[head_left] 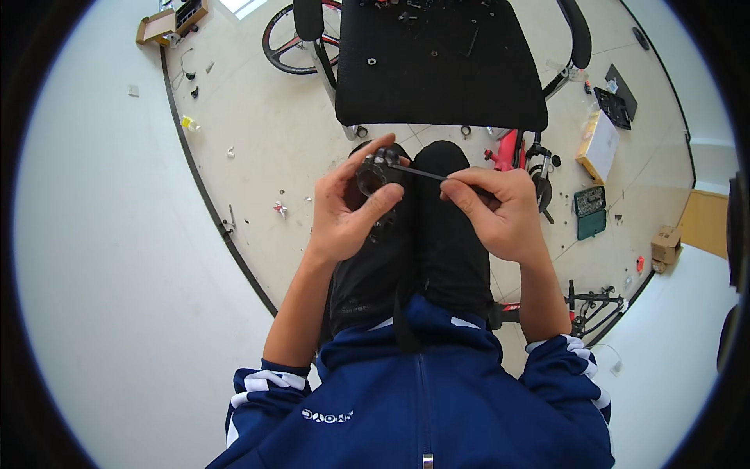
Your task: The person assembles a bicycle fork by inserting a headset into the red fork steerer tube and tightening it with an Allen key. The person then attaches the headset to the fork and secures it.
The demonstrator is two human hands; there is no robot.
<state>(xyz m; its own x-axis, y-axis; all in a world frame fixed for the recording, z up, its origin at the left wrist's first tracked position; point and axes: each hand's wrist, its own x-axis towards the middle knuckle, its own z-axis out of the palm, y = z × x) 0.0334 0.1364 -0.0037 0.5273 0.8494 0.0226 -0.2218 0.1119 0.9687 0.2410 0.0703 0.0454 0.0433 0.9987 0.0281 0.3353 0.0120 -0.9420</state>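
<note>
Left hand [341, 213]: fingers curled, clamped round a dark ring-shaped metal part [373, 178], thumb on its near-right side. The part sits above the left thigh of the black trousers [453, 234]. Right hand [504, 211]: thumb and forefinger pinched together on a thin metal rod [422, 171], other fingers folded in; the rod points left, tip at the part's right side (exact contact too small to tell).

Edges: near edge of the black chair seat [441, 90] lies just beyond the left fingertips, so tight on the far side. Lap fills the near side. Left of the left hand, open tiled floor [262, 160] with a few scattered bits. A red bike piece [509, 150] stands just beyond the right hand.

Counts: one part, one rod held. On the seat: one ring [372, 61], one L-shaped key [473, 41], more small pieces at the far end (too small to count). Floor: one wheel [271, 56] far left, one open green case [591, 224] right, one brown carton [666, 245] farther right.
</note>
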